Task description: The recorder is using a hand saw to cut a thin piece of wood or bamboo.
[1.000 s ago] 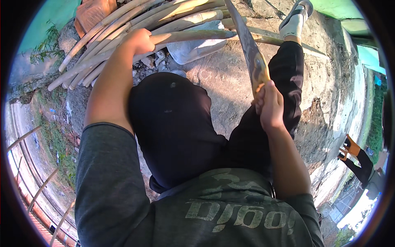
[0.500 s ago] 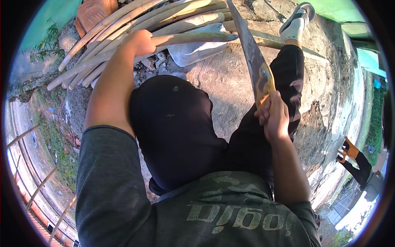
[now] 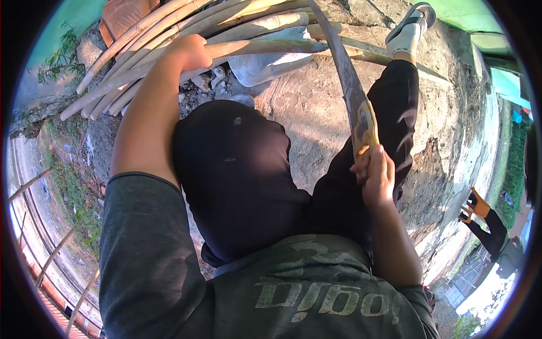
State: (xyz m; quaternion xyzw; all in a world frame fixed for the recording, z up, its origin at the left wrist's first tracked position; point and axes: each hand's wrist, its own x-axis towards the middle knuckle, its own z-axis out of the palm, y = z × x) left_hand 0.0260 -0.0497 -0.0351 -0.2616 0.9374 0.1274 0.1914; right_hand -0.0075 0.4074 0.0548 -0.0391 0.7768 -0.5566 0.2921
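Nearest are the dark grey shirt (image 3: 248, 311) with pale lettering and the black trousers (image 3: 237, 186), one knee bent up between the arms. Past them, the right hand (image 3: 379, 178) is wrapped around the handle of a handsaw (image 3: 345, 73). The handle is yellow with worn, darker patches; the long blade is dull grey, stained brownish, and tapers away from the grip. It crosses a wooden pole (image 3: 259, 47), though whether it touches cannot be told. The left hand (image 3: 193, 53) is closed around that pole, which is round, slender and pale tan, darkening to grey near the blade. Beneath the pole lies a translucent whitish plastic sheet (image 3: 262, 69) on the rough ground (image 3: 302, 113). Farther off are a heap of similar poles (image 3: 195, 25), an orange-brown block (image 3: 119, 20) and a sandalled foot (image 3: 405, 37).
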